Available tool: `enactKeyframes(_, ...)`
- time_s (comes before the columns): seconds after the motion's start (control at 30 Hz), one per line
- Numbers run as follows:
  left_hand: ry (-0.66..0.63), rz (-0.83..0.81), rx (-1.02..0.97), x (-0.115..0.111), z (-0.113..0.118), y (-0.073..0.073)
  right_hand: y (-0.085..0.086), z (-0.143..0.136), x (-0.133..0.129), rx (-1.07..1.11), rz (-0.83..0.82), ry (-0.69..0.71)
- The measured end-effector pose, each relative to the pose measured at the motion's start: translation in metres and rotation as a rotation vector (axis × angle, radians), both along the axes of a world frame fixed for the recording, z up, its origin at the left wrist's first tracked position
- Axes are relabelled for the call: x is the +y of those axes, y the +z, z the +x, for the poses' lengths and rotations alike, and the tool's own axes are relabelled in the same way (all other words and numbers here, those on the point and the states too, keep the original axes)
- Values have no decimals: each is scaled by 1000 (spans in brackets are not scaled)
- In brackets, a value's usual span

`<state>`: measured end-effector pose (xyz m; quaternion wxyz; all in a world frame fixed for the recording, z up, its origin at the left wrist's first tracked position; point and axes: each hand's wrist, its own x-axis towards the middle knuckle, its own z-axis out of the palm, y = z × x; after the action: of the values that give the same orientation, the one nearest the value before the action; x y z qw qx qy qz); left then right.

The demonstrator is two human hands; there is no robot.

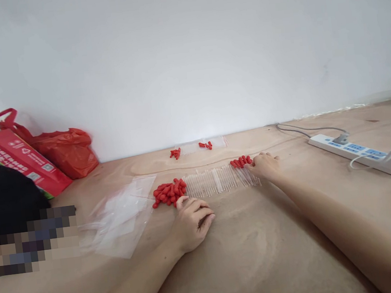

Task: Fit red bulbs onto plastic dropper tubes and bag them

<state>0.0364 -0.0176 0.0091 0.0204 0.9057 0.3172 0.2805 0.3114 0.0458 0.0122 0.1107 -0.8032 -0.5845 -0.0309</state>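
A loose pile of small red bulb-shaped caps [167, 193] lies left of a long row of thin clear tubes [209, 183] set side by side. At the row's right end, several red caps [240, 162] sit on the far ends of the tubes. My right hand [265, 166] reaches to this end, its fingers closed around the last red cap; the fingertips partly hide it. My left hand [194, 220] rests on the wooden table [252, 258] just before the pile, loosely curled with fingers apart and nothing visible in it.
Clear plastic bags [125, 217] lie left of the pile. Two small bags with red caps, one on the right [218, 142], lie near the wall. A white power strip [360, 152] with cables is at right. A red plastic bag [70, 152] and a black item [6, 203] stand at left.
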Motion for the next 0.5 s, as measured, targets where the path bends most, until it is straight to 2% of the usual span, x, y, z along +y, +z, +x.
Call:
enactKeyframes(0.1,2,-1,-5,0,0,0,2,-5,-1,39,58,26)
enactKeyframes(0.3,-6,-5,-19,0,0,-1,-1,-29,-11,57,113,238)
enactKeyframes(0.5,3,5,2,0,0,0,-1,-35,-15,24,72,146)
